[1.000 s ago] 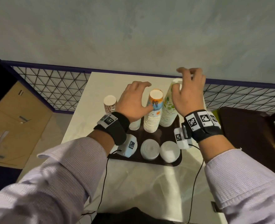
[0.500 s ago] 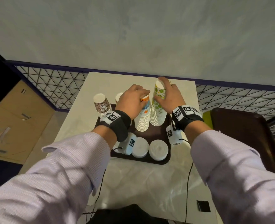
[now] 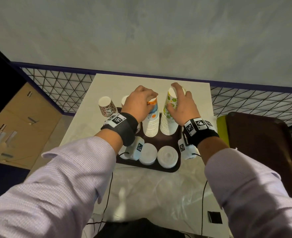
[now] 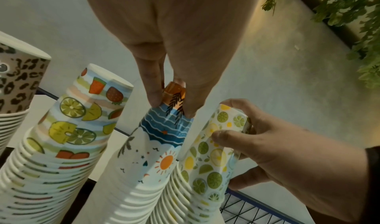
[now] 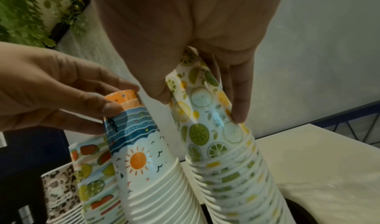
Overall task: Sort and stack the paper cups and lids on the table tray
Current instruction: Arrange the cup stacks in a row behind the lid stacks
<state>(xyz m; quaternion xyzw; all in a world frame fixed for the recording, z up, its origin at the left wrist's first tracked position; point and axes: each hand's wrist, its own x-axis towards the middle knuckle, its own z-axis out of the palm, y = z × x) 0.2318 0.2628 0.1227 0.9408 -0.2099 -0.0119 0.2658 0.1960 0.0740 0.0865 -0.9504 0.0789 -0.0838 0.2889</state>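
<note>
Several stacks of upside-down paper cups stand on a dark brown tray [image 3: 165, 169]. My left hand [image 3: 141, 102] grips the top of the sun-and-sea stack [image 3: 152, 121] [image 4: 156, 154] [image 5: 141, 154]. My right hand [image 3: 181, 103] grips the top of the lemon-and-lime stack [image 3: 169, 117] [image 4: 211, 159] [image 5: 211, 130], which leans toward the sun stack. A fruit-print stack [image 4: 68, 130] and a leopard-print stack [image 3: 107, 107] [image 4: 16, 81] stand to the left. White lid stacks [image 3: 167, 156] sit at the tray's near edge.
The tray rests on a white table [image 3: 159, 194] against a wire mesh fence [image 3: 59, 90]. A second brown tray [image 3: 262, 143] lies on a green surface to the right. A cardboard box [image 3: 18, 126] sits on the floor at left. Cables [image 3: 202, 203] cross the near tabletop.
Both hands came down from above onto the two middle stacks and now grip their tops. The camera view pulled back slightly.
</note>
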